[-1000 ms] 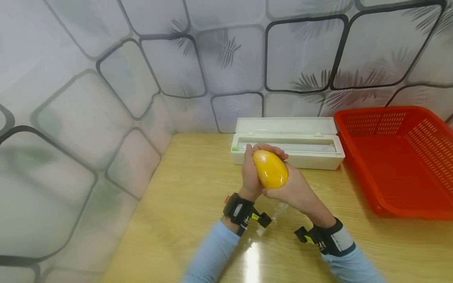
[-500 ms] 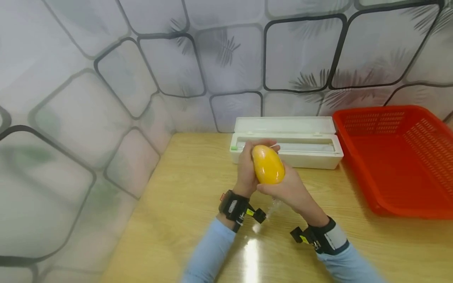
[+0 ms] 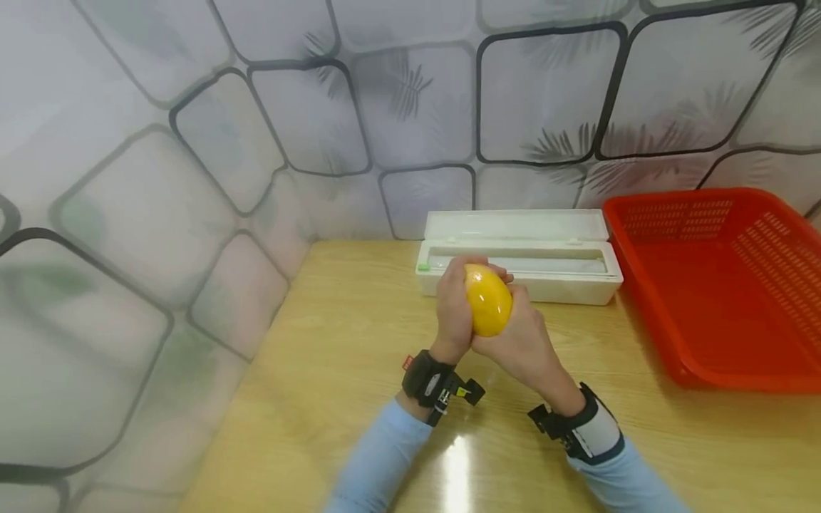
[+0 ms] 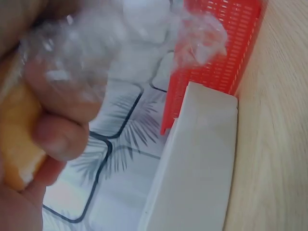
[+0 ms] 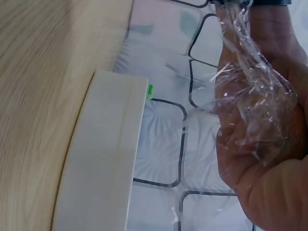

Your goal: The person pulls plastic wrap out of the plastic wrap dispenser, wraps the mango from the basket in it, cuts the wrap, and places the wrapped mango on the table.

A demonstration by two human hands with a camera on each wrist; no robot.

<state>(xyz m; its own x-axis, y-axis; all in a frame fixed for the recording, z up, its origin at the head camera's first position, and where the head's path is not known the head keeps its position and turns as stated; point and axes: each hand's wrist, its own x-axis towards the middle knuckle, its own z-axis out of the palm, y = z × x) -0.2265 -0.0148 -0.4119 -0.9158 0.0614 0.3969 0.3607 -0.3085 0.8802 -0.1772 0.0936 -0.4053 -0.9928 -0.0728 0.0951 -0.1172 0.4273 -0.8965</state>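
Observation:
A glossy yellow mango (image 3: 489,300) is held between both hands above the table, with its smooth side up in the head view. My left hand (image 3: 454,306) curls round its left and far side. From the right, my right hand (image 3: 524,342) grips it, thumb side toward me. Crumpled clear cling film (image 5: 257,96) trails from under the mango, bunched by the hands in the right wrist view. The same film spreads across the fingers in the left wrist view, where part of the orange-yellow mango (image 4: 19,134) shows. The mango's underside is hidden in the head view.
Just behind the hands, a white cling film dispenser box (image 3: 551,288) stands with its lid raised and a roll inside. A red plastic basket (image 3: 680,356) sits to its right. The wooden table (image 3: 333,320) meets a patterned wall (image 3: 423,128) at the back and left.
Both hands have turned slightly round the mango, and the right fingers have closed in more tightly. The film tail seen below the hands earlier is now barely visible in the head view.

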